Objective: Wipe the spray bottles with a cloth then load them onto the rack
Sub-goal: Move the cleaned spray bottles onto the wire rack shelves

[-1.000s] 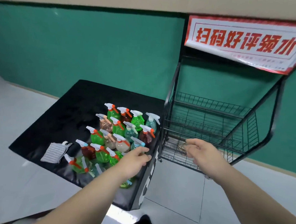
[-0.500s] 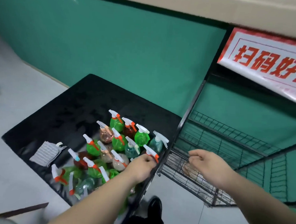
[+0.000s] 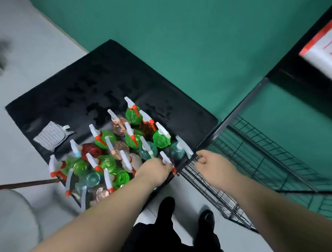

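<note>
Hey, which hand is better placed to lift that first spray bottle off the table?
Left. The left hand curls round the sprayer of the spray bottle at the edge of the table; the right hand is over by the rack.

A single wide-angle camera is riding on the person's head, looking steeply down and slightly forward. It is sitting close enough that the left forearm and right forearm are reaching in from the bottom edge, with the shoes showing directly below. It is taking in the black bench left of centre, the wire rack at right and the green wall beyond, all blurring toward the edges.
</note>
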